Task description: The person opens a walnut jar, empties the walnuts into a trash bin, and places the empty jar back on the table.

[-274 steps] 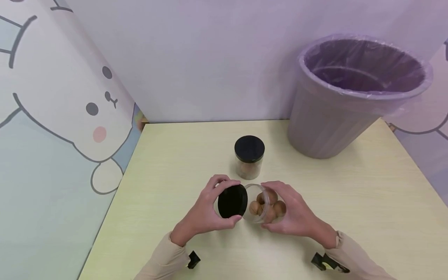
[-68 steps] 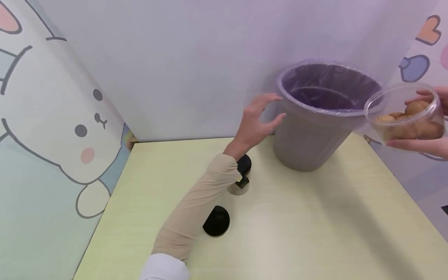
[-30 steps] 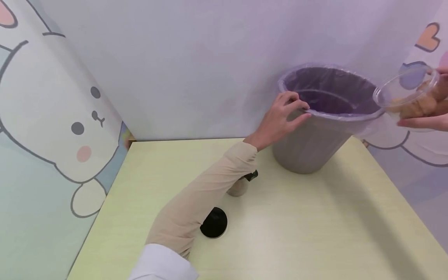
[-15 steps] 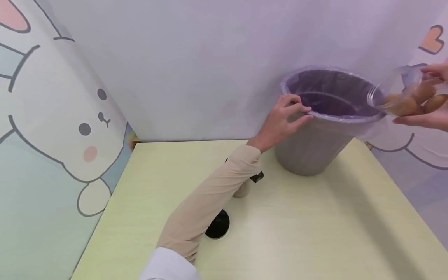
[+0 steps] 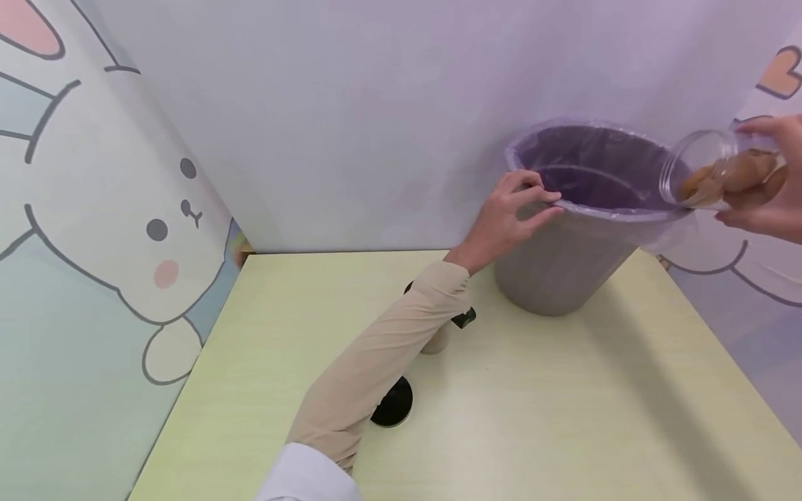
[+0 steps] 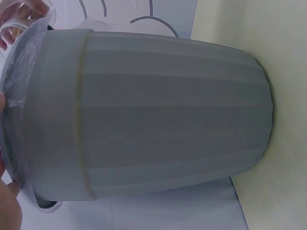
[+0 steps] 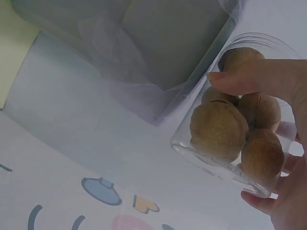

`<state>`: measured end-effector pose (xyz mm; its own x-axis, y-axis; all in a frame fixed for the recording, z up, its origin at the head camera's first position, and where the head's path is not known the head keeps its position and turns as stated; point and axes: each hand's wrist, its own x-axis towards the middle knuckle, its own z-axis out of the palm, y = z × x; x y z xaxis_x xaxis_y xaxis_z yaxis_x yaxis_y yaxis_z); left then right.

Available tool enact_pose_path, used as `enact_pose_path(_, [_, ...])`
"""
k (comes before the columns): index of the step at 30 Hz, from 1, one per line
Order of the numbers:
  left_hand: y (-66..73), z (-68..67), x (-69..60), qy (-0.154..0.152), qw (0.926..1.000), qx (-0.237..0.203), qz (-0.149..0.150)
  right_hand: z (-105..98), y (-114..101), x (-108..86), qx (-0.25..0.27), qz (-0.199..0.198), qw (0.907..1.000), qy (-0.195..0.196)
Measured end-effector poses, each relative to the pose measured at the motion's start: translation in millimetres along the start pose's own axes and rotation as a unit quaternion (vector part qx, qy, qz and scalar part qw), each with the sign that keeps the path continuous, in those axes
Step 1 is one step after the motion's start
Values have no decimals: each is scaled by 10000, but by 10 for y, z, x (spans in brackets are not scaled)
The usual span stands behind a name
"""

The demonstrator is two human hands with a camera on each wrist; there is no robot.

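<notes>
The right hand (image 5: 780,181) grips a clear jar (image 5: 669,170) on its side, mouth tilted down over the right rim of the purple-grey trash can (image 5: 545,264). Several walnuts (image 7: 218,132) lie inside the jar, some near its mouth, as the right wrist view also shows. At the can's near-left rim, the left hand (image 5: 501,219) pinches the edge between thumb and fingers, over the thin plastic liner (image 5: 617,214). In the left wrist view only parts of that hand's fingers show at the left edge. The can's bottom is hidden from view.
A black lid (image 5: 395,403) lies on the pale wooden table (image 5: 532,417), partly behind the left sleeve. A second jar (image 5: 436,339) stands farther back, mostly covered by the left forearm. The wall (image 5: 351,125) rises behind the table.
Since earlier, the jar was opened, its lid set on the table, and the jar carried right. The left hand has reached the can's rim. Lately the jar has tipped further toward the can.
</notes>
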<state>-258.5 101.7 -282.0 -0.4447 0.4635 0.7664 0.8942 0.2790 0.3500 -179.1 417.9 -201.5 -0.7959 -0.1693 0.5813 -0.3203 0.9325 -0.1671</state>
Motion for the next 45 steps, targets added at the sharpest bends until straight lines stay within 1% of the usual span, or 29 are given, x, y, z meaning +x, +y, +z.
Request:
enact_pose_path(2, [-2, -3, -5, 6, 10000, 1, -11, 5, -34, 4, -223, -10, 9997, -36])
enact_pose_path(4, [-5, -9, -9, 12, 10000, -2, -16, 22, -58, -4, -297, 4, 9995, 63])
enact_pose_path(6, [-9, -14, -11, 22, 10000, -11, 0, 30, -70, -1, -281, -8, 9995, 128])
enact_pose_path(10, [-26, -33, -15, 72, 10000, -57, 35, 39, -114, 10, -209, -151, 9995, 187])
enact_pose_path(14, [-45, -50, -11, 143, 9999, -22, 60, 42, -167, 28, -243, -268, 9990, 273])
enact_pose_path(18, [-52, -42, -19, 173, 9998, 14, 100, 48, -176, 19, -248, -303, 9985, 381])
enact_pose_path(25, [-20, 9, -39, 75, 9999, -38, 110, 57, -122, -58, -334, -292, 9984, 343])
enact_pose_path(28, [-6, 9, -38, 107, 9999, -52, 73, 58, -137, -49, -337, -358, 9979, 428])
enact_pose_path(32, [3, 4, -30, 124, 9999, -47, 53, 55, -185, -34, -562, -378, 9966, 469])
enact_pose_path(34, [3, 8, -24, 125, 9999, -40, 71, 52, -199, -32, -594, -429, 9961, 500])
enact_pose_path(41, [13, 26, -24, 111, 9999, -30, 91, 41, -206, -47, -633, -444, 9962, 405])
enact_pose_path(45, [22, 24, -25, 109, 9999, -49, 110, 39, -199, -48, -639, -503, 9958, 420])
